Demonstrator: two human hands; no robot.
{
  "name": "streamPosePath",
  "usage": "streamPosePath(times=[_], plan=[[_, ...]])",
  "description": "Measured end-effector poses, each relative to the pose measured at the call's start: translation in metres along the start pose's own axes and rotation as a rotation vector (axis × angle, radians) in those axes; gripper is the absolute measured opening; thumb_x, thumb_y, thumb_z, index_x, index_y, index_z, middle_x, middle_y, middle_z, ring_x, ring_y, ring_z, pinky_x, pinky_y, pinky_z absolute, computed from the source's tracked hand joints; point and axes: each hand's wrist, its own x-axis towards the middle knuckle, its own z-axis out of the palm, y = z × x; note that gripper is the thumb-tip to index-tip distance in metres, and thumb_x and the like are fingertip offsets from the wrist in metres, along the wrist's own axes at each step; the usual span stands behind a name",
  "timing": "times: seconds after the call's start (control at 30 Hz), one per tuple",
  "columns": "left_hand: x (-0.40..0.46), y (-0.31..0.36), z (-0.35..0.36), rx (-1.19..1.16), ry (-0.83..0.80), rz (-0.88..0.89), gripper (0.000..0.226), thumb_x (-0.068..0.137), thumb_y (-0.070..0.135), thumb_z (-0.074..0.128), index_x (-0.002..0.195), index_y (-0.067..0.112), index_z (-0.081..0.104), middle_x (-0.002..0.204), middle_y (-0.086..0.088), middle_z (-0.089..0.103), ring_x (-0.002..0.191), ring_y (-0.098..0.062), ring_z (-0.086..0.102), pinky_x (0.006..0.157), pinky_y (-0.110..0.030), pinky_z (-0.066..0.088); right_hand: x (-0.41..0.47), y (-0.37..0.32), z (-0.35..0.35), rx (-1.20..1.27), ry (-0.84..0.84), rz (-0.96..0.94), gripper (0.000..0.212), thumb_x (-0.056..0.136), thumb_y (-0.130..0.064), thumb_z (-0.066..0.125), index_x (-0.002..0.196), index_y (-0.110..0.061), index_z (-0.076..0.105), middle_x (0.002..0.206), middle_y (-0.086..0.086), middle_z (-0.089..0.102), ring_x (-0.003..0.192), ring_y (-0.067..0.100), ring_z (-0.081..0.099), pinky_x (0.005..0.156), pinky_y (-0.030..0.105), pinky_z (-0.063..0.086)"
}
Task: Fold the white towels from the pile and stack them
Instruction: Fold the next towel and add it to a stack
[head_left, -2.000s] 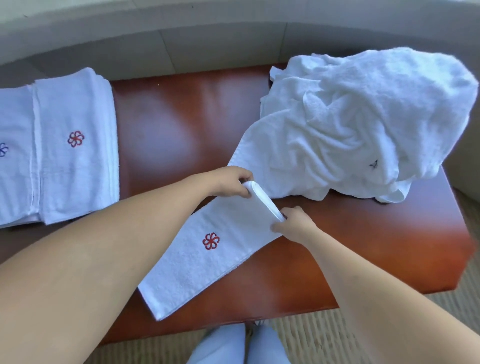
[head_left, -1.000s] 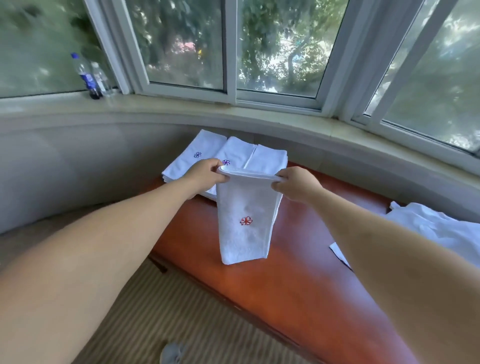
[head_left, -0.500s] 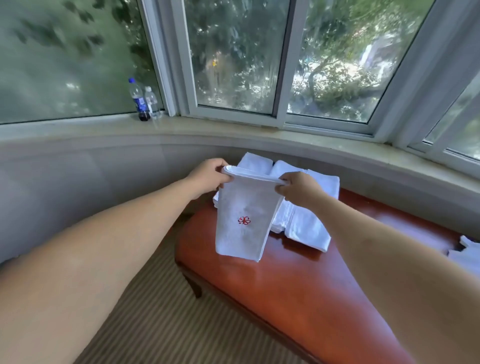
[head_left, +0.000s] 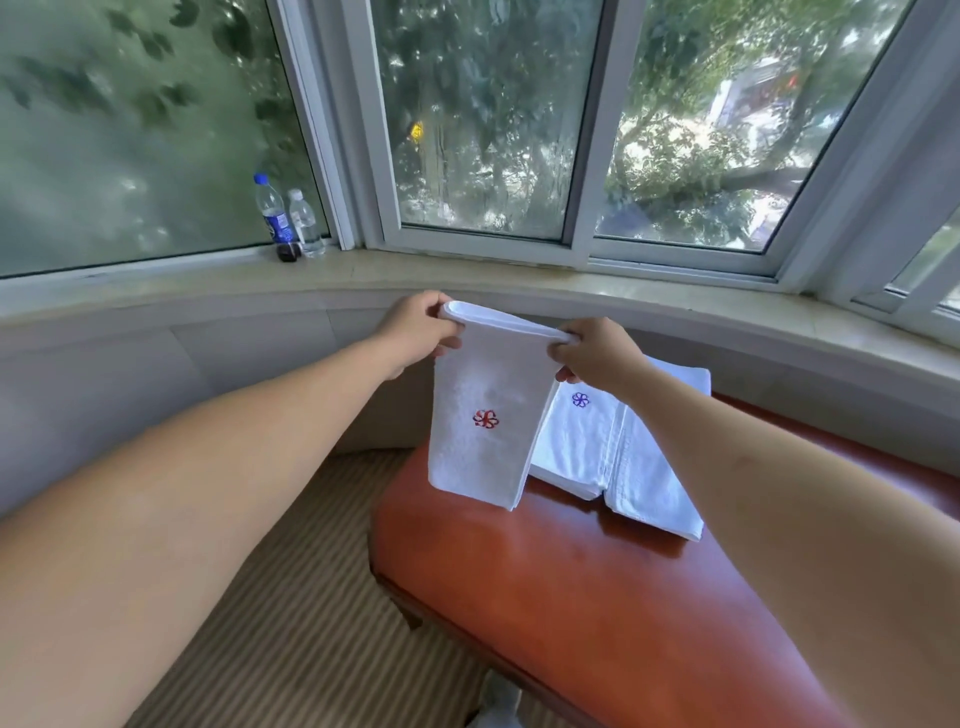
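Terry-cloth towel (head_left: 483, 415), glossy bench (head_left: 597, 597)

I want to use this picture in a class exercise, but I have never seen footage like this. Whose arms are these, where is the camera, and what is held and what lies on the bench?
No machine here: a person wears a camera on the head, looking forward and down, so both bare arms reach into view. The left hand and right hand each pinch the top fold of a folded white towel with a red flower mark, which hangs in the air. Behind it, a stack of folded towels lies on the reddish wooden bench. Two bottles stand on the windowsill.
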Motion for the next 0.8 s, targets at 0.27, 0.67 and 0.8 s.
streamPosePath(times=[0.27,0.67,0.8], plan=[[0.1,-0.016,0.014,0.043,-0.027,0.005,0.016,0.088,0.007,0.07,0.095,0.021,0.068,0.094,-0.003,0.075,0.078,-0.017,0.077,0.06,-0.027,0.052,0.086,0.025,0.012,0.026,0.001,0.037,0.017,0.09,-0.017,0.056,0.084,-0.008,0.069,0.069,0.004,0.075,0.071,0.02,0.075,0.075,0.03,0.057],[0.223,-0.029,0.047,0.125,-0.104,-0.025,0.015,0.091,0.013,0.071,0.104,0.021,0.07,0.096,-0.001,0.075,0.074,-0.012,0.076,0.061,-0.024,0.056,0.194,0.064,0.014,0.017,-0.008,0.136,0.017,0.091,-0.017,0.055,0.086,-0.01,0.07,0.072,0.004,0.074,0.076,0.022,0.072,0.079,0.039,0.059],[0.257,-0.034,0.058,0.158,-0.138,-0.023,0.01,0.092,0.015,0.072,0.101,0.02,0.07,0.088,0.0,0.07,0.061,-0.006,0.067,0.065,-0.028,0.059,0.222,0.078,0.018,0.058,0.0,0.175,0.015,0.09,-0.018,0.056,0.086,-0.012,0.069,0.071,0.004,0.074,0.078,0.027,0.073,0.078,0.043,0.06]])
